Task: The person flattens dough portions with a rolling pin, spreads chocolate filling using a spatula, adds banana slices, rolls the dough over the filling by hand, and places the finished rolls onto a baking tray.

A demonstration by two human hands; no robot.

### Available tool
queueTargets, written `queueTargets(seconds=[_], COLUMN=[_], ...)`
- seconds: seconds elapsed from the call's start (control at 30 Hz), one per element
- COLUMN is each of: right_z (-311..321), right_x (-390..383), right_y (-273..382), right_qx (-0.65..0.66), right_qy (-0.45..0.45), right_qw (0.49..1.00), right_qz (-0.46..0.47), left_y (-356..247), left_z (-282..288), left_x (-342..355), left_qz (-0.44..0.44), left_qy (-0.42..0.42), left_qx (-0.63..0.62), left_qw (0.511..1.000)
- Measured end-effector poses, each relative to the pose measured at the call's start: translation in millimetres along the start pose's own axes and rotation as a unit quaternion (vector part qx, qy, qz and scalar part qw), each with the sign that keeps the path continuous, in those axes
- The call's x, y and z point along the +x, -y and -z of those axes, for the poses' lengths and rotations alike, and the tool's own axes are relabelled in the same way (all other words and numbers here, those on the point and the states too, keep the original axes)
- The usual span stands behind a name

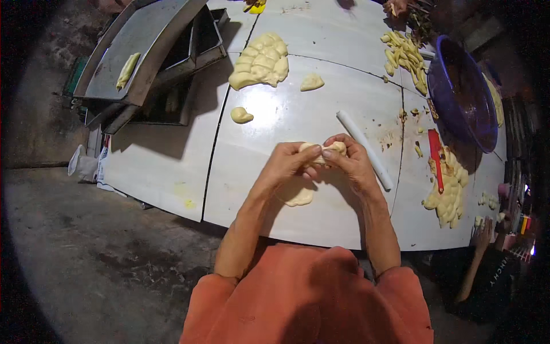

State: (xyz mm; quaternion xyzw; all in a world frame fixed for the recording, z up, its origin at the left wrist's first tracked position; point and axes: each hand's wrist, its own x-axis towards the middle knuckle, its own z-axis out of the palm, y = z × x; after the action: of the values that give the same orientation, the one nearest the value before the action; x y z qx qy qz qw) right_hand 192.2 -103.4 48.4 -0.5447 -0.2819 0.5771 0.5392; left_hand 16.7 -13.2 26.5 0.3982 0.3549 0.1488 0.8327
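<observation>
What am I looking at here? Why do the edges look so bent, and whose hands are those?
There's no machine here: these are a person's own bare hands, left hand and right hand. The single picture comes from a wide fisheye camera worn on the head, looking down; that lens bends straight edges.

Both hands hold a dough piece between the fingers, above a white table. On it lie a flat dough piece, a white rod and a large dough slab. To the right stands a purple basin; to the left, metal trays.
</observation>
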Motion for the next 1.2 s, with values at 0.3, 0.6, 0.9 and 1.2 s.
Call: queueTargets(seconds=[0.3,0.6,0.9,1.2], right_z=[-7.5,23.5,58.7,46.7], right_x=[-2.6,-16.1,-76.1,-75.6], right_y=[-15.3,-0.8,-25.8,-28.8], right_qx=[-0.012,-0.166,-0.289,-0.465], right_qy=[-0.041,-0.060,-0.119,-0.073], right_qw=[0.999,0.984,0.950,0.876], right_qz=[0.025,-0.032,0.000,0.109], left_y=[-7.6,-26.0,-33.0,-35.5], left_z=[-7.4,-12.2,44.4,50.6], left_x=[8.8,28.4,86.3,87.5], left_qz=[-0.007,-0.018,-0.304,-0.244], left_qy=[-0.056,-0.041,-0.203,-0.182], left_qx=[-0.066,0.112,0.691,0.655], left_qw=[0.996,0.993,0.623,0.692])
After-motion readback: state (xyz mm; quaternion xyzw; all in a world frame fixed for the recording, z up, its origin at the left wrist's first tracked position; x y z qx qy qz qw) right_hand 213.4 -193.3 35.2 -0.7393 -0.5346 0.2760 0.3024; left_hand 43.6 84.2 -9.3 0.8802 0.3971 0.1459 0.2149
